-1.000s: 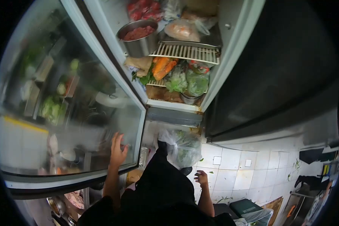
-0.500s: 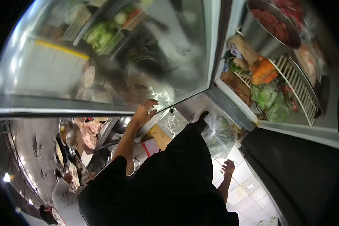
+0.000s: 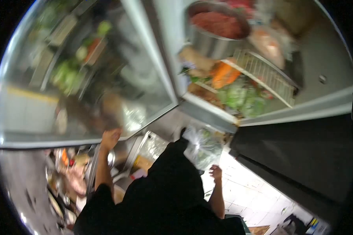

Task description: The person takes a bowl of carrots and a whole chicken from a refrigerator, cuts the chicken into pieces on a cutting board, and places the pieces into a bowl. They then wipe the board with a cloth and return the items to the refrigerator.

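My left hand [image 3: 111,139] is at the lower edge of a glass door [image 3: 78,141], with its fingers wrapped round the frame. My right hand [image 3: 215,172] hangs over the white tiled floor, its fingers loosely bent and apart with nothing in them. Just above it, a clear plastic bag with greens [image 3: 205,149] lies on the floor. To the right of the door is a fridge interior with a metal pot of red meat [image 3: 217,24], an orange item [image 3: 224,75], bagged green vegetables [image 3: 239,96] and a tilted wire rack [image 3: 262,74].
A foil-like covered tray [image 3: 153,147] lies between my left arm and the bag. Raw meat [image 3: 76,178] and pans stand on a counter at the lower left. A black panel [image 3: 290,156] is on the right. Vegetables show through the glass.
The view has turned, so the fridge and bag appear further left. My left hand has closed on the door's edge. My right hand stays low, its fingers still apart.
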